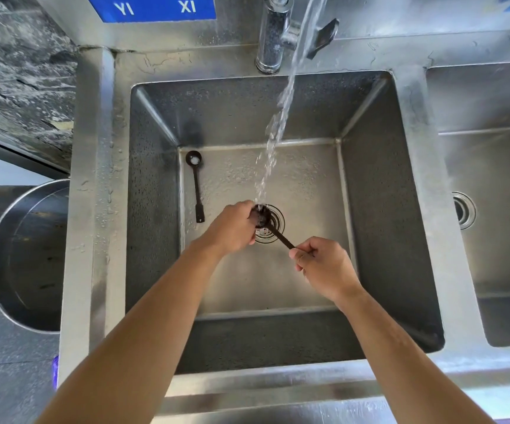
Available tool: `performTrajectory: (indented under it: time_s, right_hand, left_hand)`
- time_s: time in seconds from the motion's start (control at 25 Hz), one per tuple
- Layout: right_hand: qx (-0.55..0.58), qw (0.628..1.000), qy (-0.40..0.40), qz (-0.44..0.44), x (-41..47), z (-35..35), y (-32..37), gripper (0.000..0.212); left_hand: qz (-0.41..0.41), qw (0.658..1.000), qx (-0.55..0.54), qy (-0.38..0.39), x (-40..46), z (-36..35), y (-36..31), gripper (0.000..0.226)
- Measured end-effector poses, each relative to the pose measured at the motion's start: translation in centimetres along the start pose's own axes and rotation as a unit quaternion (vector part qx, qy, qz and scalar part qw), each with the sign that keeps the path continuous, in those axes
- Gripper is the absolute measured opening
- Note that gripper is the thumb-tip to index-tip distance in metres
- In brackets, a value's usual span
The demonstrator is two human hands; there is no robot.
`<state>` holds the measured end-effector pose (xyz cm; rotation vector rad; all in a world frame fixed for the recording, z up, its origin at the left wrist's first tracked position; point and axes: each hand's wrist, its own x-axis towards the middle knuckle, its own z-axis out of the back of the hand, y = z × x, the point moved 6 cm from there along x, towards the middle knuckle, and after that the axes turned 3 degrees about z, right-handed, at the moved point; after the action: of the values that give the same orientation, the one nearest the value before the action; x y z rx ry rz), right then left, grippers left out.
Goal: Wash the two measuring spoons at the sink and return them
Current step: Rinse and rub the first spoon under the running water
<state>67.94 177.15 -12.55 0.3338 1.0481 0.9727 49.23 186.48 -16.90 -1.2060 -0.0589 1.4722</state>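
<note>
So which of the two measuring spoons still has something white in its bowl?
The free spoon lying on the sink floor, left of the drain; the other is held by both hands.

Commercial kitchen wash area, stainless double sink (100,191), running tap (273,35), large steel bowl (27,258) alongside

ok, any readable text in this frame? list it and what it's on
"YI" on the blue sign on the backsplash behind the sink.
"XI" on the same sign, right of it.
More white marks at the sign's top edge are cropped, unreadable.
Nothing legible on the spoons or tap.
</note>
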Motion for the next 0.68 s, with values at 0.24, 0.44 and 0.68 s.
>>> performTrajectory:
  time_s: [0.24, 0.44, 0.68]
  right_hand:
    - [-0.012, 1.0, -0.023, 0.011, -0.7, -0.6, 0.3, 0.02]
    - [0.167, 0.985, 0.026, -0.047, -0.5, -2.4, 0.6, 0.005]
    - [0.23, 0.971, 0.035, -0.06, 0.3, -2.9, 0.7, 0.012]
  left_hand:
    - [0.061, 0.984, -0.151, 0.073, -0.4, -0.6, 0.0, 0.021]
    - [0.18, 0.783, -0.589, -0.086, -1.1, -4.5, 0.2, 0.019]
    - [0.227, 0.652, -0.723, -0.02, -0.4, -6.8, -1.6, 0.056]
